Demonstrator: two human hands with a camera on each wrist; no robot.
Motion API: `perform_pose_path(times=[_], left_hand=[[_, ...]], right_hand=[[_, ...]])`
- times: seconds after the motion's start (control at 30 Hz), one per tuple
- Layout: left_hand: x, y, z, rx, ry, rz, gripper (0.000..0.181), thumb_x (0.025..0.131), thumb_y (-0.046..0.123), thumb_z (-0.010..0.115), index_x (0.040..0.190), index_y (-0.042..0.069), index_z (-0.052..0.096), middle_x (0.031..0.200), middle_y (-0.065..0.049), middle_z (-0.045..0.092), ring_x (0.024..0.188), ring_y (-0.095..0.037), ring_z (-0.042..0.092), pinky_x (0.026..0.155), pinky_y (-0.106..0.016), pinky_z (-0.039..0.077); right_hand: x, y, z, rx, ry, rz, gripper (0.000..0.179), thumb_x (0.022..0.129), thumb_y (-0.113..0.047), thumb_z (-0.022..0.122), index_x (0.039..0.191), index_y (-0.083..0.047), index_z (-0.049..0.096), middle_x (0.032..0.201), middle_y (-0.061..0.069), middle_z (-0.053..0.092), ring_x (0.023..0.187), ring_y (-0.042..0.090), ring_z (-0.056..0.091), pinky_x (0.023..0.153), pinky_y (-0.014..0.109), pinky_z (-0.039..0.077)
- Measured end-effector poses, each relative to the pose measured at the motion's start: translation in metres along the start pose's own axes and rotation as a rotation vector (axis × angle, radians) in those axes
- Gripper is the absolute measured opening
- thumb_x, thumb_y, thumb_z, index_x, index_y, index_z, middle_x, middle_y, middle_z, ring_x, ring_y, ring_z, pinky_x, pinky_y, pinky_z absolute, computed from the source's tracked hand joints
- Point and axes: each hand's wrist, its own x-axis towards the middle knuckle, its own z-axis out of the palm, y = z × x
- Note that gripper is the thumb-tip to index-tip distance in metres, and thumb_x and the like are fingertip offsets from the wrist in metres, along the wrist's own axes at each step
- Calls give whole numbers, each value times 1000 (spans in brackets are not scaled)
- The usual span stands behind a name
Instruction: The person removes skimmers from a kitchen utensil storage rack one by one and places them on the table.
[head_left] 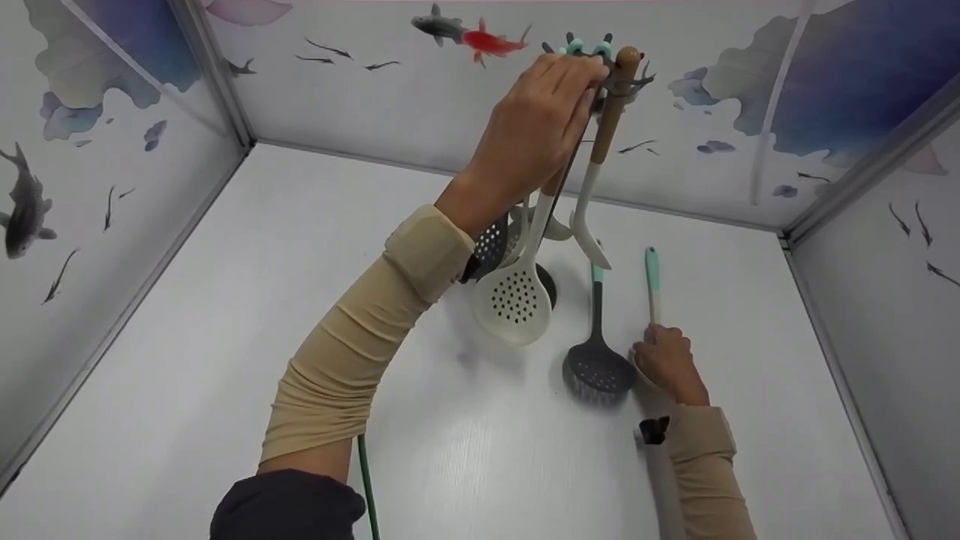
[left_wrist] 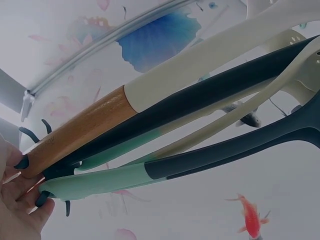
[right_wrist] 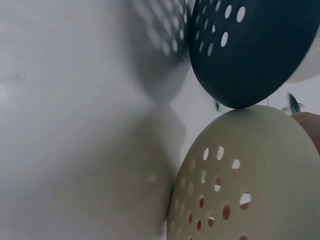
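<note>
Beige skimmer (head_left: 653,285): near three o'clock, gripped in my right hand (head_left: 670,364).
Hook rack (left_wrist: 60,169): one o'clock, my left hand (head_left: 536,120) curled round it.
Hanging utensils (head_left: 514,306): may slip off if I tilt it.

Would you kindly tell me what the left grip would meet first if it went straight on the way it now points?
The left grip holds the hook holder; straight on, it would probably first meet the wooden handle just beyond, though depth is unclear.
</note>
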Motion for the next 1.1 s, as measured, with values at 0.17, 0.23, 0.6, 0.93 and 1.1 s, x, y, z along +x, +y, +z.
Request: perform_pose_path(times=[0.17, 0.23, 0.6, 0.93, 1.1], left_hand=[[1, 0, 0, 8, 14, 12, 40, 103, 27, 28, 129, 6, 51, 126, -5, 56, 122, -16, 46, 109, -15, 23], [1, 0, 0, 8, 11, 11, 40, 103, 27, 28, 129, 6, 51, 127, -5, 56, 122, -16, 46, 109, -15, 23], [1, 0, 0, 8, -12, -9, 40, 103, 27, 28, 130, 7, 50, 128, -5, 55, 124, -16, 45, 110, -15, 23], [1, 1, 0, 11, -8, -5, 39, 103, 27, 29, 130, 7, 50, 128, -5, 55, 124, -16, 45, 110, -15, 23], [1, 1, -1, 12, -1, -5, 39, 103, 26, 29, 129, 7, 51, 127, -5, 56, 123, -16, 45, 110, -15, 23]], right_hand=[[1, 0, -2, 61, -49, 36, 63, 95, -29, 40, 143, 6, 22, 142, 37, 22, 130, 54, 18, 107, 61, 22], [1, 0, -4, 61, -58, 40, 64, 95, -30, 40, 144, 6, 21, 142, 37, 21, 130, 53, 18, 106, 61, 22], [-1, -17, -14, 14, -38, 23, 63, 95, -31, 42, 143, 6, 23, 142, 36, 20, 130, 54, 18, 104, 65, 19], [-18, -51, -25, 85, 59, -128, 62, 97, -27, 45, 144, 5, 21, 145, 35, 15, 132, 53, 14, 104, 66, 17], [-30, -74, -28, 171, 130, -241, 61, 97, -22, 48, 144, 4, 21, 146, 33, 17, 134, 49, 15, 107, 62, 19]])
